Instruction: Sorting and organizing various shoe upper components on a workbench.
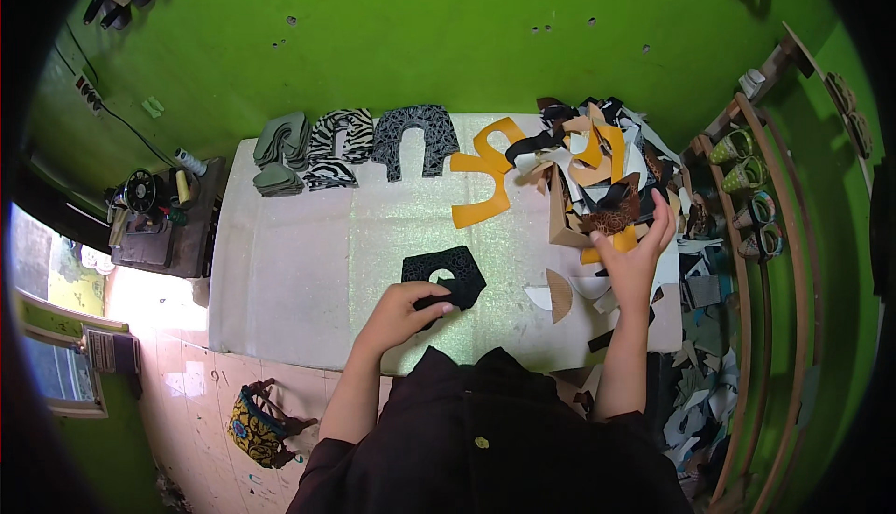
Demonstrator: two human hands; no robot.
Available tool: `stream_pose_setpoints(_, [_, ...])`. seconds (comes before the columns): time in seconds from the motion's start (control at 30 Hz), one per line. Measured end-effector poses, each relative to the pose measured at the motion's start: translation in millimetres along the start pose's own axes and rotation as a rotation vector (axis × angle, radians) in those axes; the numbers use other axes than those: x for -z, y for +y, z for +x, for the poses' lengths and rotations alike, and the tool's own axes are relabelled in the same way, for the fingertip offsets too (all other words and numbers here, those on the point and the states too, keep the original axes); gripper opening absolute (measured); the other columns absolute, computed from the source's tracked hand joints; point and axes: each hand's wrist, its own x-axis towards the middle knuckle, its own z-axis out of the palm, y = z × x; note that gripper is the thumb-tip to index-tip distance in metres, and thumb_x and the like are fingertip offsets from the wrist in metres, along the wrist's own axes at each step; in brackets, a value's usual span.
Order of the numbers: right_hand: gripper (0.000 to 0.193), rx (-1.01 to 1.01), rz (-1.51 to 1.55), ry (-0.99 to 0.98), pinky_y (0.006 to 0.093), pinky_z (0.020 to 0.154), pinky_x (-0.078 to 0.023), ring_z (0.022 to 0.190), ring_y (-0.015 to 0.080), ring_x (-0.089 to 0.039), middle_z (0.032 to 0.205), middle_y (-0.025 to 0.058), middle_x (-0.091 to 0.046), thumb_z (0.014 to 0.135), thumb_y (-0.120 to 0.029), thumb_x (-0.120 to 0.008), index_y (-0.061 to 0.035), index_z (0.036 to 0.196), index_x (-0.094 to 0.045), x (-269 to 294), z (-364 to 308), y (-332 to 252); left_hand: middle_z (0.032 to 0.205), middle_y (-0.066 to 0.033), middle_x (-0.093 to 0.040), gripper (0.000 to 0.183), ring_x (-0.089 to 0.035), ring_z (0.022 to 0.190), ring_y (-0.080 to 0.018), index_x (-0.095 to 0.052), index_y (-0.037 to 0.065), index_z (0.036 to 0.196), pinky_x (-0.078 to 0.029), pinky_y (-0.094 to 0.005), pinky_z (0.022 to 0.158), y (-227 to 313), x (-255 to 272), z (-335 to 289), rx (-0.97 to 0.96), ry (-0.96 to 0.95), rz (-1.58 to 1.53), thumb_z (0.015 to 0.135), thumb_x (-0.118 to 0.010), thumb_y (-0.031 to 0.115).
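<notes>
My left hand (403, 313) is closed on the edge of a black patterned material piece (464, 269), which lies near the table's front middle and has a pale curved gap in it. To the right, my right hand (637, 257) is raised with thumb and fingers apart, beside a heap of scraps (583, 154) in a cardboard box (563, 213). A brown patterned scrap (616, 217) lies just beyond its fingers; I see nothing held there. Yellow curved pieces (485, 204) lie left of the box.
Along the table's back edge sit grey-green stacks (280, 143), zebra-striped pieces (342, 136) and black-and-grey U-shaped pieces (413, 131). A ribbed half-round piece (560, 295) lies near the front right. A wooden rack (779, 215) with shoes stands right; a sewing machine (149, 206) stands left.
</notes>
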Motion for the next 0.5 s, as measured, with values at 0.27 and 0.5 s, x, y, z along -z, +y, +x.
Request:
stream_pose_setpoints(0.27, [0.041,0.234,0.659,-1.325,0.0378,0.098,-0.030,0.108,0.0197,-0.047,0.111,0.0084,-0.051,0.072,-0.019,-0.071,-0.0074,0.107,-0.054,-63.6,-58.3,-29.3,0.086,-0.0112,-0.064,0.017,-0.061,0.082,-0.0227,-0.065,0.002,0.094,-0.047,-0.0300,0.074,5.7,1.2,6.8,-0.197,-0.228,-0.058,0.078,-0.064,0.006])
stream_pose_setpoints(0.5, [0.018,-0.123,0.780,-1.451,0.0223,0.067,-0.042,0.072,0.0081,-0.051,0.077,-0.0010,-0.056,0.077,-0.012,-0.068,-0.0040,0.091,-0.059,-111.9,-77.0,9.0,0.085,-0.0040,-0.060,0.008,-0.053,0.075,-0.0087,-0.057,0.003,0.086,-0.044,-0.0235,0.069,-30.4,19.1,-3.8,0.152,0.190,-0.175,0.080,-0.063,0.004])
